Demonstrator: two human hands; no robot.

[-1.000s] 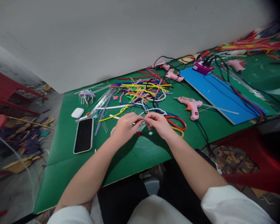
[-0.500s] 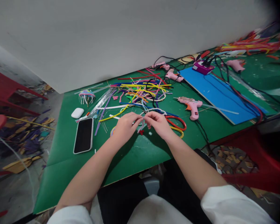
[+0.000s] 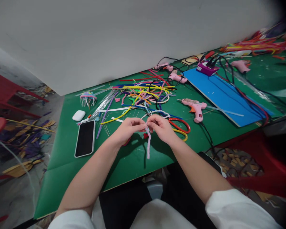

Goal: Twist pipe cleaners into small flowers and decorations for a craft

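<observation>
A pale lilac pipe cleaner (image 3: 149,148) hangs down from between my fingertips, its free end pointing toward me. My left hand (image 3: 132,128) pinches it from the left, thumb and forefinger together. From the right, my right hand (image 3: 160,127) pinches it at the same spot, so the fingertips nearly meet. What lies inside the fingers is hidden. Just under the hands a small red piece (image 3: 145,135) lies on the green table (image 3: 124,168). Beside my right hand are a red loop (image 3: 183,125) and a yellow loop (image 3: 184,135), partly covered by the hand.
Beyond my hands lies a heap of coloured pipe cleaners (image 3: 147,90). A pink glue gun (image 3: 195,108) sits right, near a blue board (image 3: 224,95) with a purple power box (image 3: 207,68). Left are a phone (image 3: 85,139), a white case (image 3: 78,115) and a small jellyfish-like craft (image 3: 88,97).
The lilac pipe cleaner now hangs down toward me from the fingertips, where little of it showed before. Both hands have shifted slightly; the things on the table stay where they were.
</observation>
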